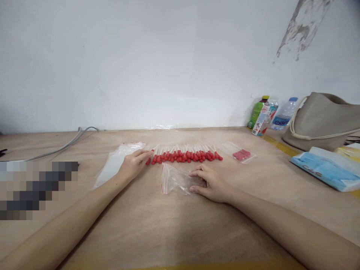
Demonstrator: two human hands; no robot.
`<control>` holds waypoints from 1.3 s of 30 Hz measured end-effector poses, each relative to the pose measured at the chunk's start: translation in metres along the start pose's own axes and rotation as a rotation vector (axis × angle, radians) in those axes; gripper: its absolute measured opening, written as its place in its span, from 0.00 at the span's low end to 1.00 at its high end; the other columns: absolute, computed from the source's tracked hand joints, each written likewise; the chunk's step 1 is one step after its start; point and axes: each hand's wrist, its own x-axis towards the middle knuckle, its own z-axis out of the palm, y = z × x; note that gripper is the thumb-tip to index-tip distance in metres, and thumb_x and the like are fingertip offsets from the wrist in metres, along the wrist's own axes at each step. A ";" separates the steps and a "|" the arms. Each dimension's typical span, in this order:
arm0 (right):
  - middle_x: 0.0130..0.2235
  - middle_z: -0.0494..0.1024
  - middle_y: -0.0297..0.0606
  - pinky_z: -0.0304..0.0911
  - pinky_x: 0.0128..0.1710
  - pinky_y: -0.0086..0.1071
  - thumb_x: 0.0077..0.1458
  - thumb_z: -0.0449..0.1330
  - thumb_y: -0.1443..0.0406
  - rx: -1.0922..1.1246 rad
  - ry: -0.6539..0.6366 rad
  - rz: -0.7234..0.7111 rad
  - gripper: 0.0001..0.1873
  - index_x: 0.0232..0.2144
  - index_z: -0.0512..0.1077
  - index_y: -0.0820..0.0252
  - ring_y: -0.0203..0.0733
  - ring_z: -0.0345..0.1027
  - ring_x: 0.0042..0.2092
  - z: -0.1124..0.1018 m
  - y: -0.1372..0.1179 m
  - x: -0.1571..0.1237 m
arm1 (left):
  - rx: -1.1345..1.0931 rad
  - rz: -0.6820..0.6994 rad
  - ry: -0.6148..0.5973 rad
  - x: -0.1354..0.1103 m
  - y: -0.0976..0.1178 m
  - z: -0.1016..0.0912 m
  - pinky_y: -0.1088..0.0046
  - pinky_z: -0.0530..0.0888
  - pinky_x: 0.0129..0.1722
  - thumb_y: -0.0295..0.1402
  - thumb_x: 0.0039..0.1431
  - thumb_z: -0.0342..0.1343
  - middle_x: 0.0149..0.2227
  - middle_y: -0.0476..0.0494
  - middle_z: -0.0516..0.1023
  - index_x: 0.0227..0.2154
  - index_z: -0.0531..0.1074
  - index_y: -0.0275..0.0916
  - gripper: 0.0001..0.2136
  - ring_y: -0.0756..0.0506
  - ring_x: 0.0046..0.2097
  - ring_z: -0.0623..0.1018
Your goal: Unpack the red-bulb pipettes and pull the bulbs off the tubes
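Forearms (281, 221) cropped | left hand (132, 164) by sticks (184, 155), grip unclear | right hand (213, 183) spread, hiding bag (174, 180) edge

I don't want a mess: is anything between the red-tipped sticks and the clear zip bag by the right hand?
No, nothing visible. The red-tipped sticks lie just beyond the clear zip bag. The left hand is at the sticks' left end, the right hand at the bag's right side.

Left fingers (143, 155) at red-tipped sticks (184, 155)
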 end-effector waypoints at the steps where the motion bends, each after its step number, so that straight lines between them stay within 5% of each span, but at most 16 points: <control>1: 0.43 0.66 0.43 0.61 0.40 0.36 0.48 0.60 0.59 0.000 0.001 -0.003 0.21 0.44 0.67 0.59 0.41 0.63 0.41 0.000 0.000 0.000 | -0.001 -0.009 -0.033 -0.001 0.001 0.001 0.73 0.74 0.38 0.35 0.58 0.46 0.39 0.45 0.77 0.36 0.74 0.42 0.11 0.48 0.39 0.77; 6: 0.42 0.66 0.43 0.62 0.38 0.35 0.48 0.60 0.58 -0.001 0.005 -0.007 0.21 0.45 0.67 0.59 0.41 0.62 0.40 0.001 0.001 0.000 | -0.057 -0.046 -0.124 -0.002 0.008 -0.001 0.69 0.72 0.44 0.36 0.58 0.46 0.43 0.43 0.74 0.40 0.72 0.41 0.12 0.47 0.42 0.75; 12: 0.42 0.66 0.43 0.61 0.41 0.37 0.48 0.60 0.58 -0.020 0.019 -0.015 0.21 0.44 0.68 0.59 0.42 0.62 0.42 0.000 0.000 -0.001 | -0.089 -0.086 -0.098 -0.006 0.013 -0.005 0.67 0.69 0.47 0.34 0.54 0.49 0.43 0.42 0.73 0.44 0.70 0.40 0.15 0.45 0.44 0.73; 17: 0.45 0.67 0.44 0.57 0.47 0.41 0.48 0.60 0.57 -0.127 0.049 -0.101 0.23 0.46 0.67 0.60 0.44 0.59 0.46 -0.002 -0.002 0.000 | -0.181 -0.048 -0.042 -0.009 0.050 -0.017 0.64 0.67 0.50 0.32 0.56 0.49 0.44 0.42 0.72 0.44 0.70 0.40 0.13 0.44 0.47 0.70; 23: 0.55 0.63 0.45 0.50 0.52 0.45 0.56 0.50 0.53 -0.231 -0.116 -0.125 0.28 0.56 0.58 0.58 0.47 0.56 0.54 -0.003 -0.004 -0.001 | -0.249 0.028 -0.464 -0.013 0.103 -0.021 0.57 0.55 0.59 0.36 0.63 0.40 0.61 0.46 0.54 0.58 0.54 0.44 0.20 0.43 0.62 0.53; 27: 0.60 0.56 0.42 0.39 0.58 0.48 0.56 0.46 0.50 -0.249 -0.233 -0.095 0.30 0.58 0.52 0.54 0.46 0.48 0.60 -0.009 0.000 -0.003 | -0.217 0.096 -0.745 -0.018 0.099 -0.022 0.54 0.45 0.61 0.41 0.63 0.39 0.63 0.47 0.43 0.60 0.42 0.47 0.24 0.42 0.63 0.44; 30: 0.60 0.55 0.40 0.35 0.59 0.50 0.55 0.48 0.49 -0.221 -0.259 -0.089 0.32 0.58 0.51 0.50 0.45 0.48 0.60 -0.013 0.003 -0.005 | -0.212 0.114 -0.813 -0.021 0.090 -0.028 0.53 0.43 0.60 0.43 0.62 0.39 0.63 0.47 0.40 0.60 0.42 0.49 0.24 0.41 0.63 0.42; 33: 0.54 0.65 0.41 0.45 0.56 0.46 0.51 0.54 0.49 -0.205 -0.134 -0.147 0.28 0.52 0.63 0.52 0.45 0.57 0.55 -0.016 0.008 -0.003 | -0.216 0.046 -0.779 -0.024 0.087 -0.031 0.53 0.48 0.59 0.45 0.61 0.42 0.64 0.45 0.38 0.60 0.43 0.48 0.27 0.39 0.63 0.42; 35: 0.45 0.73 0.40 0.52 0.51 0.42 0.52 0.55 0.53 -0.242 0.079 -0.142 0.19 0.42 0.72 0.54 0.44 0.63 0.48 -0.022 0.015 0.000 | -0.232 -0.020 -0.754 -0.025 0.087 -0.031 0.53 0.51 0.59 0.46 0.58 0.45 0.64 0.42 0.39 0.61 0.43 0.46 0.30 0.37 0.63 0.45; 39: 0.38 0.74 0.42 0.53 0.47 0.43 0.53 0.52 0.59 -0.486 0.606 0.188 0.13 0.33 0.74 0.58 0.45 0.64 0.43 -0.046 0.048 0.002 | -0.340 -0.140 -0.675 -0.024 0.088 -0.028 0.57 0.58 0.56 0.45 0.54 0.51 0.61 0.40 0.53 0.58 0.51 0.43 0.30 0.38 0.61 0.54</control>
